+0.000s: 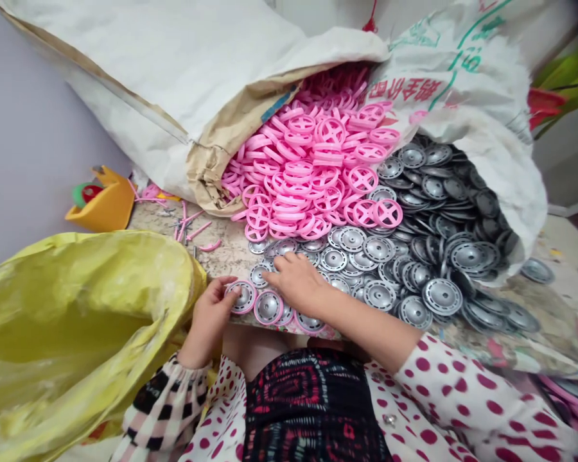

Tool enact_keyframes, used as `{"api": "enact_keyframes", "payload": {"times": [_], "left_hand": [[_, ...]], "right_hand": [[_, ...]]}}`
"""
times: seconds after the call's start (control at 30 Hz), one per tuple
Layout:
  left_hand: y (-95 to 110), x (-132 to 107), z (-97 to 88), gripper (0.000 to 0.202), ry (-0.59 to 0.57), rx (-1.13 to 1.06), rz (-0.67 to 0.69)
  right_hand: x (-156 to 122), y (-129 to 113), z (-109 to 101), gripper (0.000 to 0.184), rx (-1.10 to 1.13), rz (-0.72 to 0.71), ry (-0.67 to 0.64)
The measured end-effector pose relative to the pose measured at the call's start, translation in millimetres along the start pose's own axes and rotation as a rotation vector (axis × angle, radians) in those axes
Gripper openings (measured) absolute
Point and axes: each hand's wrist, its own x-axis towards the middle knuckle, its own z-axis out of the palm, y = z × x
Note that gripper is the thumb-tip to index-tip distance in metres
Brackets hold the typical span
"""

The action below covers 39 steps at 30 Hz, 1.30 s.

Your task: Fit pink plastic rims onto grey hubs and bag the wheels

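Observation:
A heap of pink plastic wheel rings (313,167) spills from a white sack (183,83) onto the table. Beside it lies a heap of silver hubcap discs (433,231). Near the table's front edge sit three assembled wheels, silver discs inside pink rings (268,307). My left hand (210,321) pinches the leftmost assembled wheel (241,296) at its edge. My right hand (296,280) lies palm down over loose silver discs, fingers stretched forward, holding nothing that I can see.
A big yellow plastic bag (72,321) stands open at the left. A second white printed sack (467,83) holds the silver discs at the right. A yellow toy part (103,202) and pink scraps (195,231) lie at the table's far left.

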Motion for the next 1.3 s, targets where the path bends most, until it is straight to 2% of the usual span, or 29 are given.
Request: {"api": "enact_keyframes", "payload": {"times": [0.1,0.2,0.3,0.4,0.47,0.6,0.67,0.83,0.97,1.13,1.2,1.3], "left_hand": [[-8.4,-0.2,1.0,0.043,0.145,0.414,0.196],[-13.8,-0.6,-0.6,0.042,0.182,0.645,0.287],[-18.3,-0.1,-0.4,0.045,0.146,0.693,0.272],[-19.3,-0.3,1.0,0.044,0.116,0.654,0.274],[-15.0,-0.4,1.0,0.044,0.137,0.694,0.313],[8.5,6.0,1.0,0.045,0.286,0.877,0.555],[25.3,13.3,5.0,0.041,0.294,0.862,0.688],[69.2,27.4,36.5,0.030,0.174,0.778,0.926],[94.8,28.9,76.4,0.025,0.042,0.914,1.043],[105.9,38.1,117.9,0.023,-0.010,1.138,1.009],[106.3,43.5,125.1,0.023,-0.020,1.172,0.993],[105.2,48.1,124.3,0.027,-0.007,1.156,1.039]], "right_hand": [[19.5,-0.8,9.8,0.023,-0.062,-0.057,-0.040],[27.5,2.0,14.5,0.019,-0.081,-0.119,-0.051],[26.5,5.0,12.8,0.020,-0.071,-0.115,0.014],[17.4,7.5,7.9,0.022,-0.003,-0.022,0.116],[6.5,9.5,3.8,0.025,0.108,0.055,0.190],[-24.1,13.0,-5.1,0.024,0.484,0.150,0.348],[-41.1,12.9,-9.3,0.021,0.641,0.186,0.391],[-82.1,6.5,-15.5,0.019,0.827,0.253,0.313],[-110.9,2.1,-15.2,0.019,0.917,0.340,0.299],[-136.0,2.7,-12.0,0.021,0.982,0.448,0.316],[-142.5,4.7,-9.6,0.022,1.011,0.500,0.319],[-148.1,10.8,-4.6,0.022,1.101,0.621,0.379]]}}
